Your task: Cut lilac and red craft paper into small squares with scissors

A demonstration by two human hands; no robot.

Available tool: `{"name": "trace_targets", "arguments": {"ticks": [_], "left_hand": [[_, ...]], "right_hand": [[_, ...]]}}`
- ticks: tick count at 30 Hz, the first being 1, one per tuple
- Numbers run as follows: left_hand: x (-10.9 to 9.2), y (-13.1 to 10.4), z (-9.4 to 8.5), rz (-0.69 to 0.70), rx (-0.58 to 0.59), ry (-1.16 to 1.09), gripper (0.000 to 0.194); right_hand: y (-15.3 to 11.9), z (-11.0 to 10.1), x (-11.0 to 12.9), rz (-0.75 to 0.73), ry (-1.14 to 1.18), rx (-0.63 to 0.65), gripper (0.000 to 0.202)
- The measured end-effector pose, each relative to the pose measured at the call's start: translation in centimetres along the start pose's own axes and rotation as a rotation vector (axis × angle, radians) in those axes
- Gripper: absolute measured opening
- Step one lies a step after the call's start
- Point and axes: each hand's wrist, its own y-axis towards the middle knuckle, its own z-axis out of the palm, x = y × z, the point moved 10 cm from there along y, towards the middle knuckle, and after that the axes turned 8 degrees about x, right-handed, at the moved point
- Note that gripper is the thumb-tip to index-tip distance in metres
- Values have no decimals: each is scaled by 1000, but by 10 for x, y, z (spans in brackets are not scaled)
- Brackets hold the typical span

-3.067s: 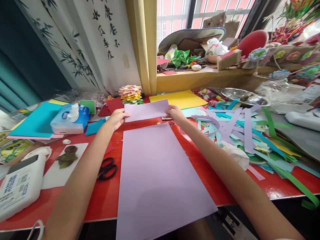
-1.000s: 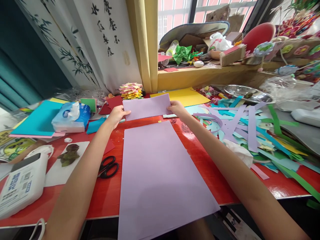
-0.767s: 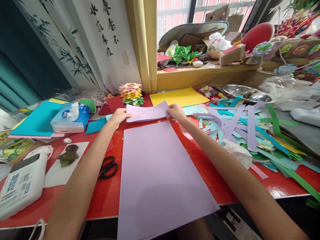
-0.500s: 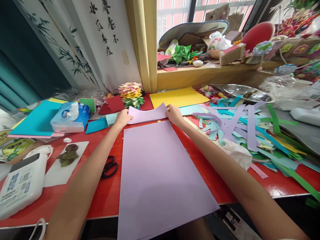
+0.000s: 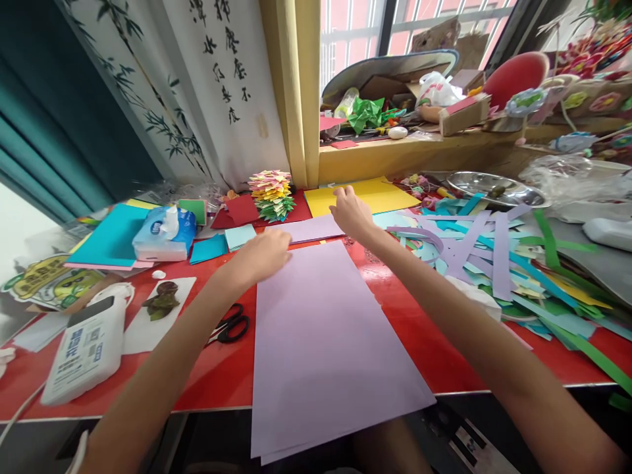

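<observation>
The big purple paper (image 5: 330, 342) is lying nearest, its front sticking out past the red table (image 5: 212, 388). Pressing softly and keeping it flat would be helping to stop creases. The black scissors (image 5: 228, 320) are resting just left of it. The left hand (image 5: 266, 255) is curling over its far left corner; its fingertips are hiding, so I can't tell if they are gripping anything. The small purple paper (image 5: 316, 228) is lying between the hands. The right hand (image 5: 352, 212) is hovering by its right end, fingers loosely bent, thumb apart, holding nothing. Yellow paper (image 5: 388, 195) is lying behind.
</observation>
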Motion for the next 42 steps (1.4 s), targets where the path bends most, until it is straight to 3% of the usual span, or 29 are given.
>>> {"name": "trace_targets", "arguments": {"ticks": [3, 6, 9, 11, 15, 21, 28, 32, 38, 42], "left_hand": [[-60, -67, 13, 207, 221, -40, 32], [-92, -122, 36, 270, 318, -15, 37], [-102, -150, 59, 272, 347, -15, 51], [-101, -159, 71, 260, 388, -21, 58], [-97, -168, 81, 230, 442, -47, 65], [-94, -171, 79, 240, 395, -125, 62], [-84, -178, 88, 269, 385, -204, 68], [-75, -188, 83, 308, 359, -283, 74], [-55, -191, 84, 287, 476, -445, 49], [-38, -176, 82, 234, 347, -647, 32]], "right_hand": [[-27, -21, 33, -195, -87, 180, 21], [-97, -40, 55, -331, -145, 277, 22], [-192, -36, 66, -485, -189, 374, 23], [-247, -32, 67, -581, -130, 343, 24], [-306, -21, 53, -649, -52, 174, 44], [-312, -19, 38, -615, 11, 33, 29], [-305, -25, 29, -550, 131, 85, 28], [-306, -26, 27, -551, 173, 92, 32], [-305, -24, 16, -481, 241, 71, 38], [-304, -21, 8, -412, 288, 53, 38]]}}
